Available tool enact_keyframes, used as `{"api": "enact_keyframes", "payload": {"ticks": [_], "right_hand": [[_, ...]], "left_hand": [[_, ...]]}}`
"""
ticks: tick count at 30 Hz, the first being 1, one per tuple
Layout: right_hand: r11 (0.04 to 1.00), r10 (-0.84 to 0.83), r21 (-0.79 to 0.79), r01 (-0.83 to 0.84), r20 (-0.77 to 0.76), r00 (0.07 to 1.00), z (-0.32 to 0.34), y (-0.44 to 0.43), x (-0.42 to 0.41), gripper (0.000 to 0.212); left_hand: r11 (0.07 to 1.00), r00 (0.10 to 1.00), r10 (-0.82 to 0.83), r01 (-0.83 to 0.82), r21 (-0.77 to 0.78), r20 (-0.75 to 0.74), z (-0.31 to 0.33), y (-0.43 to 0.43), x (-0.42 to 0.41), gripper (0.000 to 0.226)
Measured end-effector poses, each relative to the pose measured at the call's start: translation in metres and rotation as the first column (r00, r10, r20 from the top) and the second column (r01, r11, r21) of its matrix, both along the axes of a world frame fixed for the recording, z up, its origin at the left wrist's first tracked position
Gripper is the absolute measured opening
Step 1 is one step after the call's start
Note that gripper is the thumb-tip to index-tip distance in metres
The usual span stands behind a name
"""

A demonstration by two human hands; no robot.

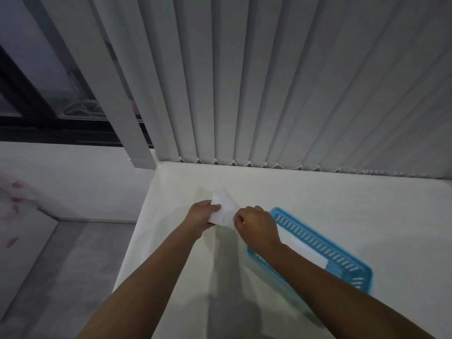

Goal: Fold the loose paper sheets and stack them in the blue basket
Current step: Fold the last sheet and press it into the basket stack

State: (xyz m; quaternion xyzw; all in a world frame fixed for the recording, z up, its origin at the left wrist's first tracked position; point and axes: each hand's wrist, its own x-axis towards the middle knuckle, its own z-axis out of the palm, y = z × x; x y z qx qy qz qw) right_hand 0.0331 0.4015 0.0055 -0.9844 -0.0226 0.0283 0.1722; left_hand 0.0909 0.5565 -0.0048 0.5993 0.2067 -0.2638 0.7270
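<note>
**Mid-fold: one sheet between both grips, basket waiting to the right**

You are in the folding step, not the stacking one. The paper sheet [223, 208] is held between your two hands over the white bench [342, 204], and it looks only partly folded: its far end rises to a point with a flap angling back towards the blinds [269, 81]. The crease does not look finished.

Your left grip [201, 215] pinches the sheet's left edge, with the thumb lying on top and the fingers tucked underneath. Your right grip [256, 223] is curled tight on the near right corner, knuckles up and fingertips closed on the paper. The sheet spans the gap between the two, sitting just ahead of both sets of knuckles. A shadow falls on the bench below your hands, so the sheet is probably lifted rather than lying flat, though I cannot tell that for sure.

The blue basket [318, 237] lies on the bench just to the right of your right grip, partly hidden by your right forearm. A white folded sheet [303, 248] already lies inside it, so the stack has been started.

For the next move, you will likely need to bring the edges together squarely and press the crease flat before anything goes right. The paper is thin and limp, so a loose pinch could let a corner slip and skew the fold. Once it is flat, the carry to the basket is short.
</note>
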Motion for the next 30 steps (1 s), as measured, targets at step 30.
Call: {"api": "enact_keyframes", "payload": {"ticks": [30], "right_hand": [[-0.102, -0.383, 0.784, 0.612, -0.599, 0.703, 0.051, -0.076, -0.141, 0.007]], "left_hand": [[0.919, 0.998, 0.065, -0.065, -0.389, -0.013, 0.044, -0.116, -0.136, 0.016]]}}
